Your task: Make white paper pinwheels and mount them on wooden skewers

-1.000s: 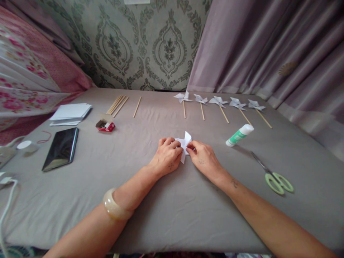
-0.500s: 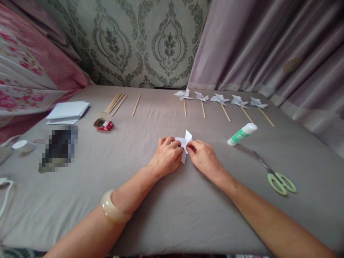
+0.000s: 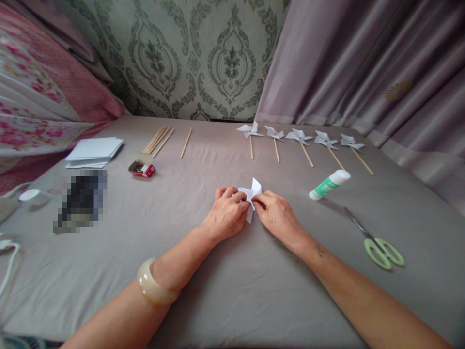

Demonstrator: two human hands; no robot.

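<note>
A white paper pinwheel (image 3: 255, 188) without a visible stick is between my two hands, low over the cloth-covered table. My left hand (image 3: 228, 211) has its fingers curled on the pinwheel's left side, covering part of the blades. At its right, my right hand (image 3: 278, 213) pinches the paper near the centre with thumb and forefinger. Whether a small pin is in that pinch I cannot make out. One blade points up and another points down toward me. A pale bangle (image 3: 154, 283) is on my left wrist.
Several finished pinwheels (image 3: 299, 137) on sticks lie in a row at the back right. A glue stick (image 3: 330, 184) and green-handled scissors (image 3: 378, 245) are on the right. Wooden sticks (image 3: 158, 139), a small red box (image 3: 142, 168) and stacked white paper (image 3: 93, 151) lie on the left.
The whole view has shifted slightly. Both hands keep the same hold on the pinwheel, with no clear movement of the fingers.
</note>
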